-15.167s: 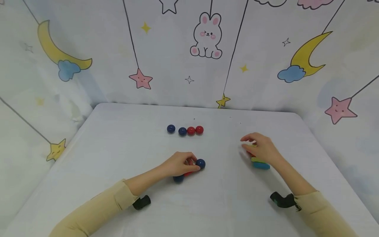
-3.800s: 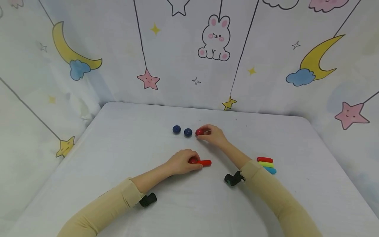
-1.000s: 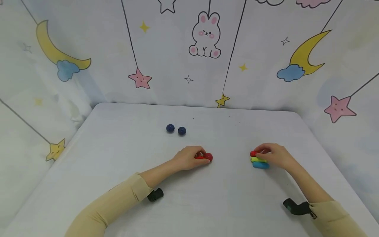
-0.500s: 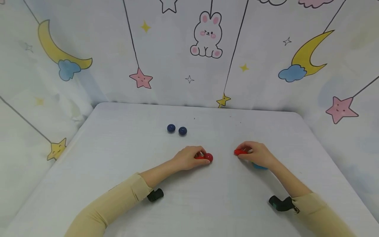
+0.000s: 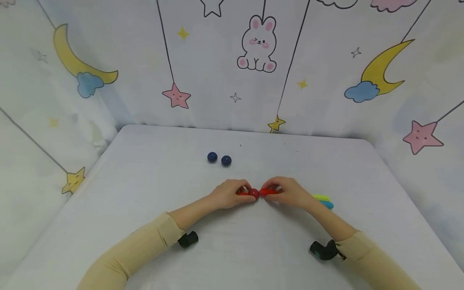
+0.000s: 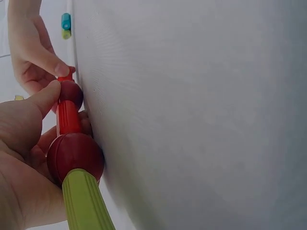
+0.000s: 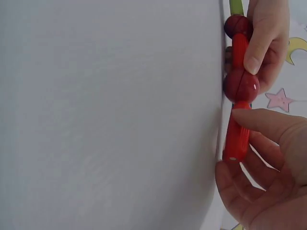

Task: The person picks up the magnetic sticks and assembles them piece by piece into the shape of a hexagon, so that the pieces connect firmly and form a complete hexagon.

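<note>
- A red ball (image 5: pixel 254 194) sits between the left hand (image 5: pixel 227 195) and the right hand (image 5: pixel 288 193), on the white table (image 5: pixel 163 165).
- The left hand curls round the middle red stick (image 6: pixel 68 116).
- The right hand pinches the end red stick (image 5: pixel 267 192), which touches the red ball.
- The hands nearly meet, thumbs on the near side.
- Another red ball (image 6: pixel 76 154) and a green stick (image 6: pixel 87 201) come next in the row.
- A lime stick (image 5: pixel 322 197) and a blue stick (image 5: pixel 328 204) lie partly behind the right arm (image 5: pixel 331 223).
- Two dark blue balls (image 5: pixel 226 160) sit farther back.

Sleeved forearms (image 5: pixel 141 246) angle inward, the left grip (image 5: pixel 230 193) and right grip (image 5: pixel 290 192) pinching close together, facing each other.
</note>
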A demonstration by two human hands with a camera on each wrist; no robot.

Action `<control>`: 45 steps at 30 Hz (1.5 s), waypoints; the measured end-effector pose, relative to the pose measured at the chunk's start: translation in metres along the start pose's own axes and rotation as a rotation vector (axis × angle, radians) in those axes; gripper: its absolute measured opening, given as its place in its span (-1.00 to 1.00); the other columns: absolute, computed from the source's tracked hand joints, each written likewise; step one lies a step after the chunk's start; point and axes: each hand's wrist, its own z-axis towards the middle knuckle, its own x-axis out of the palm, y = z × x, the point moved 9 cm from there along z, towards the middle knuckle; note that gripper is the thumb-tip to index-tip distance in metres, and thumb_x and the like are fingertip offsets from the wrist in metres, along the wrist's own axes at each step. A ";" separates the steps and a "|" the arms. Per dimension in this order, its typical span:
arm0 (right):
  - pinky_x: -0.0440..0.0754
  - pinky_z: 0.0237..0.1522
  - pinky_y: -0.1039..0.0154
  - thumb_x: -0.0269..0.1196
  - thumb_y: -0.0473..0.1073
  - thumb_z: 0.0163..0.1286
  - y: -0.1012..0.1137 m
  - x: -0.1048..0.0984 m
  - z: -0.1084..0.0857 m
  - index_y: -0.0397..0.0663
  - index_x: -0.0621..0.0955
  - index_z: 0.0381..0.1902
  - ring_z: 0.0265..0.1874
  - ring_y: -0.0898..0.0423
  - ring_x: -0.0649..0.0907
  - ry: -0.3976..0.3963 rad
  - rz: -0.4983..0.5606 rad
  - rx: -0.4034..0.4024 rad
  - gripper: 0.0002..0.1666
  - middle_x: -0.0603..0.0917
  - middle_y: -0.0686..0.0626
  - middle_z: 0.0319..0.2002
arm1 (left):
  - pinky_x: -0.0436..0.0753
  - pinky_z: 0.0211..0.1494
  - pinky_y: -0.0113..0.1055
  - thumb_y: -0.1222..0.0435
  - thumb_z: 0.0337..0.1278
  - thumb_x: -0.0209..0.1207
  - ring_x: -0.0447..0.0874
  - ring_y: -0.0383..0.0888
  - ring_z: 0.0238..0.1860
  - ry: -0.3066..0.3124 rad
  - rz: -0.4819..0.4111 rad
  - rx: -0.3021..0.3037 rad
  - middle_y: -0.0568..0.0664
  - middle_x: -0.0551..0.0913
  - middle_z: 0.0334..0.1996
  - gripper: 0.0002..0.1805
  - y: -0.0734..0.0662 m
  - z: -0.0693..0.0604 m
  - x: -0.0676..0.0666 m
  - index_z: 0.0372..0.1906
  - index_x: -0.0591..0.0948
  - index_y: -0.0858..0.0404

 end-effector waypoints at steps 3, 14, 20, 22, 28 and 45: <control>0.62 -0.05 0.12 0.35 -0.28 0.27 0.006 0.002 0.003 -0.08 0.65 -0.06 -0.18 0.08 0.60 0.005 -0.006 -0.029 -0.74 0.66 0.05 -0.19 | 0.44 -0.31 -0.38 0.04 0.19 0.29 0.49 -0.22 -0.34 -0.004 0.007 -0.001 -0.15 0.60 -0.37 -0.67 0.002 -0.001 -0.002 -0.04 0.62 0.11; 0.64 -0.05 0.12 0.35 -0.33 0.25 0.016 0.009 0.014 -0.15 0.64 -0.06 -0.10 -0.02 0.63 0.003 0.028 -0.033 -0.71 0.67 -0.06 -0.12 | 0.50 -0.28 -0.35 0.03 0.13 0.32 0.51 -0.21 -0.31 -0.038 0.012 -0.011 -0.12 0.62 -0.30 -0.58 0.007 -0.005 -0.013 0.01 0.62 0.18; 0.63 -0.04 0.13 0.36 -0.30 0.25 0.017 0.013 0.019 -0.10 0.64 -0.06 -0.09 0.00 0.63 0.005 0.026 -0.015 -0.72 0.67 -0.03 -0.12 | 0.50 -0.27 -0.36 0.04 0.12 0.32 0.51 -0.22 -0.28 -0.063 0.051 0.023 -0.11 0.63 -0.28 -0.62 0.004 -0.005 -0.017 -0.04 0.66 0.18; 0.63 -0.03 0.14 0.36 -0.28 0.26 0.018 0.015 0.021 -0.09 0.64 -0.05 -0.09 0.01 0.63 0.011 0.032 -0.017 -0.72 0.67 -0.03 -0.12 | 0.49 -0.28 -0.36 0.05 0.13 0.32 0.50 -0.21 -0.28 -0.071 0.063 0.032 -0.12 0.62 -0.30 -0.65 0.004 -0.005 -0.017 -0.08 0.68 0.17; 0.62 -0.03 0.15 0.35 -0.21 0.29 0.020 0.016 0.029 -0.06 0.65 -0.06 -0.12 0.06 0.63 0.025 0.066 -0.010 -0.74 0.68 0.03 -0.15 | 0.45 -0.31 -0.37 0.13 0.14 0.33 0.47 -0.21 -0.34 -0.094 0.070 0.060 -0.15 0.60 -0.40 -0.78 0.004 -0.005 -0.018 -0.19 0.71 0.17; 0.58 0.01 0.11 0.37 -0.07 0.27 0.005 0.012 0.127 -0.03 0.55 0.15 0.04 -0.02 0.59 -0.067 0.137 0.181 -0.49 0.60 -0.07 0.07 | 0.45 -0.31 -0.37 0.21 0.15 0.32 0.47 -0.21 -0.37 -0.097 0.064 0.076 -0.15 0.58 -0.43 -0.83 0.004 -0.008 -0.017 -0.20 0.68 0.20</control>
